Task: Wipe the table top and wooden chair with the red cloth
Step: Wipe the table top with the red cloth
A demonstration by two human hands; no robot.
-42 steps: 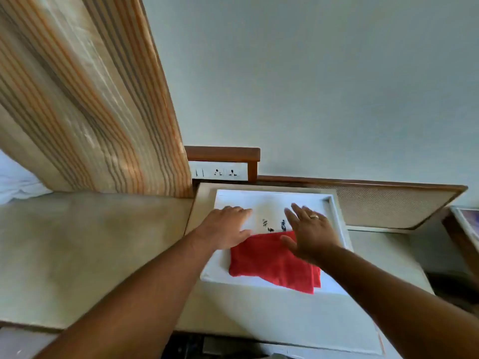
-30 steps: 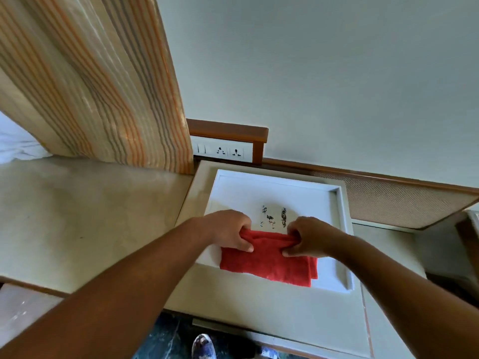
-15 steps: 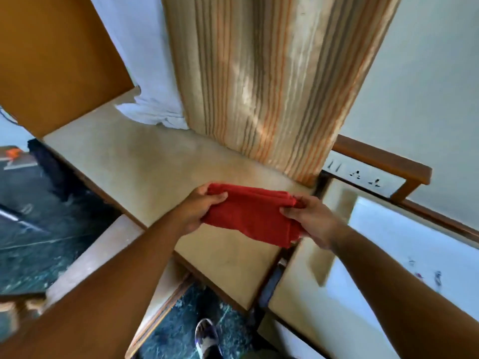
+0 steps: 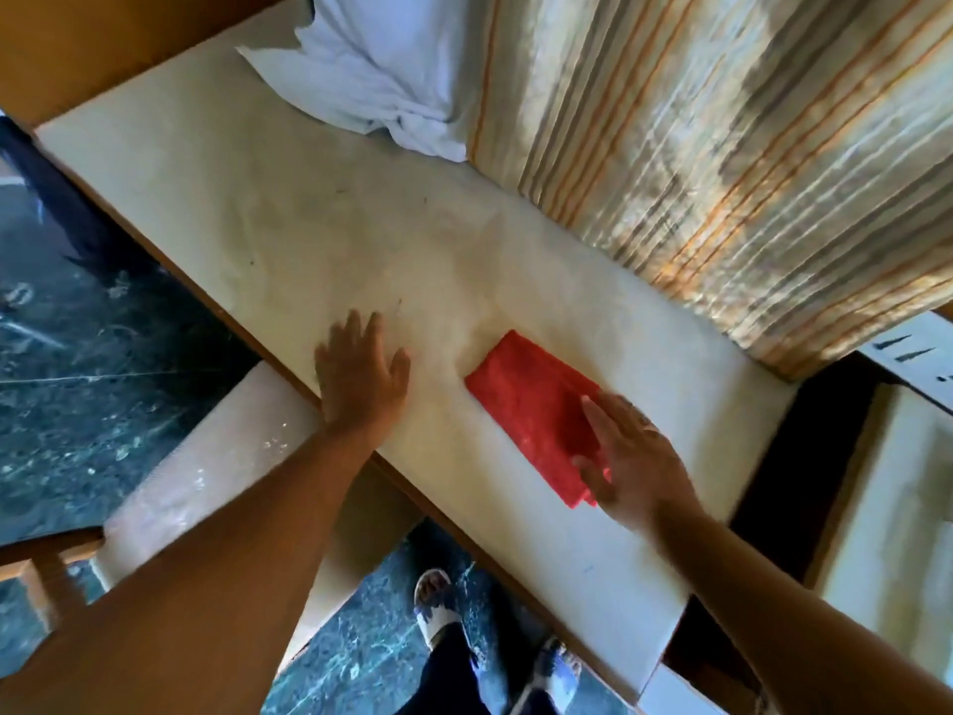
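Note:
The folded red cloth lies flat on the pale table top, right of the middle. My right hand presses down on the cloth's near right end, fingers stretched over it and the thumb at its edge. My left hand rests flat on the bare table by the front edge, fingers spread, a hand's width left of the cloth. A chair with a pale seat and a wooden frame stands below the table's front edge at lower left.
A striped curtain hangs onto the back of the table, with bunched white fabric beside it. A pale side unit and wall sockets are at the right. My sandalled feet stand on dark marble floor.
Both hands lifted the red cloth from the white tray on the right and carried it left. It now lies on the table top; the left hand has let go and rests flat.

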